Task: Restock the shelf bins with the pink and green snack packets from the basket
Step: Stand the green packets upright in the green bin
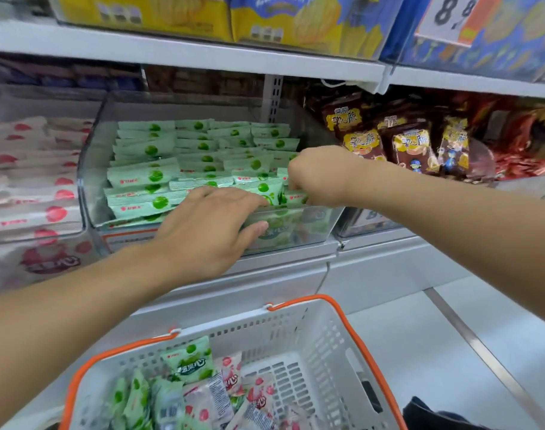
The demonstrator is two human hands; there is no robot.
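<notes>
A clear plastic bin (91,169) on the middle shelf is packed with rows of green snack packets (147,176). My left hand (209,231) rests over the bin's front rim, fingers straight and reaching in, thumb against the front wall. My right hand (317,175) is curled over the bin's front right corner and pinches a green packet (296,198) standing there. To the left, another bin holds pink packets (32,212). Below, a white basket (324,349) with orange handles holds several loose green packets (187,361) and pink packets (231,370).
Brown snack bags (410,144) fill the bin on the right. Yellow and blue boxes (265,20) and a price card (454,17) sit on the shelf above. A white shelf ledge (389,268) runs below the bins, with pale floor (451,352) to the basket's right.
</notes>
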